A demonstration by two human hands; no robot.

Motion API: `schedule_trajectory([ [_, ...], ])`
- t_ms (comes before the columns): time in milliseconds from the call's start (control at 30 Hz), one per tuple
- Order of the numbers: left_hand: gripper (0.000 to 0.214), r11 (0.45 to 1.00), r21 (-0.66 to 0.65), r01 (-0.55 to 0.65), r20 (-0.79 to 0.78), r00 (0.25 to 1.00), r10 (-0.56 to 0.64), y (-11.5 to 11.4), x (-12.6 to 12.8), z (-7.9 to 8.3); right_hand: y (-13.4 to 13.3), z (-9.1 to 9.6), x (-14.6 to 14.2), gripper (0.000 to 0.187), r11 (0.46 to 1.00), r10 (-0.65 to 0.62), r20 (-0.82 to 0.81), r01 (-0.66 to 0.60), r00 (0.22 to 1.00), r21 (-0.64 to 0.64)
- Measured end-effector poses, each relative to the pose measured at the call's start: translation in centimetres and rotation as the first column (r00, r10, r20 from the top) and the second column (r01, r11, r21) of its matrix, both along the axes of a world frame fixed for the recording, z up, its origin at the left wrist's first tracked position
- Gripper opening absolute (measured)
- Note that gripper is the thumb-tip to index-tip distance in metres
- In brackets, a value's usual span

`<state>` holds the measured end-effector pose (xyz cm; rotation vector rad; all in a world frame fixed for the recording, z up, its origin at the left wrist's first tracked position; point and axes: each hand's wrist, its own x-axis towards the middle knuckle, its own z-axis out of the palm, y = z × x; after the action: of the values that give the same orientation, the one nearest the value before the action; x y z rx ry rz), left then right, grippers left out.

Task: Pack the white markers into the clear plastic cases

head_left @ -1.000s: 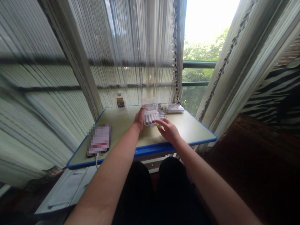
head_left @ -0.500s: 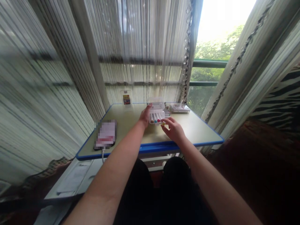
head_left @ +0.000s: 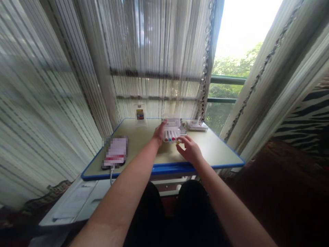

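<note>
The open marker case (head_left: 171,132) sat midway along the table's (head_left: 167,168) far edge. The left hand (head_left: 159,132) steadied its left side, fingers together against the plastic. The right hand (head_left: 189,150) seemed to pinch a yellow-capped marker (head_left: 177,141) at the case's front. Slotting it in looked underway and called for lining it up with a free slot. The slots themselves were too small to make out.
</note>
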<state>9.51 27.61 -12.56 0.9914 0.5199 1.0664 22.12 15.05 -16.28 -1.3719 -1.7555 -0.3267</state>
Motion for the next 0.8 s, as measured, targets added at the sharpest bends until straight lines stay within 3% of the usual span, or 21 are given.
schedule_trajectory([
  [100,0.048,0.994,0.066,-0.082,-0.023,0.996,0.084,-0.04,0.05,-0.07,-0.24,0.14,-0.04,0.027,1.0,0.011,-0.011,-0.011,1.0,-0.005],
  [400,0.051,0.994,0.057,-0.088,-0.109,0.99,0.094,-0.61,-0.17,0.34,-0.22,0.31,-0.19,0.022,0.999,0.04,-0.054,-0.04,0.998,0.001],
  [533,0.05,0.995,0.039,-0.093,-0.073,0.993,0.095,-0.63,-0.12,0.43,-0.01,0.2,-0.18,0.019,1.0,0.022,-0.067,-0.022,0.997,0.001],
  [633,0.047,0.994,0.062,-0.087,-0.03,0.996,0.089,-0.53,-0.02,0.43,0.04,0.19,0.1,0.018,0.992,-0.118,-0.083,0.122,0.99,0.039],
  [800,0.044,0.991,0.086,-0.098,-0.031,0.994,0.101,-0.46,0.0,0.41,0.07,0.27,0.65,0.018,0.918,-0.389,-0.03,0.39,0.921,0.07],
])
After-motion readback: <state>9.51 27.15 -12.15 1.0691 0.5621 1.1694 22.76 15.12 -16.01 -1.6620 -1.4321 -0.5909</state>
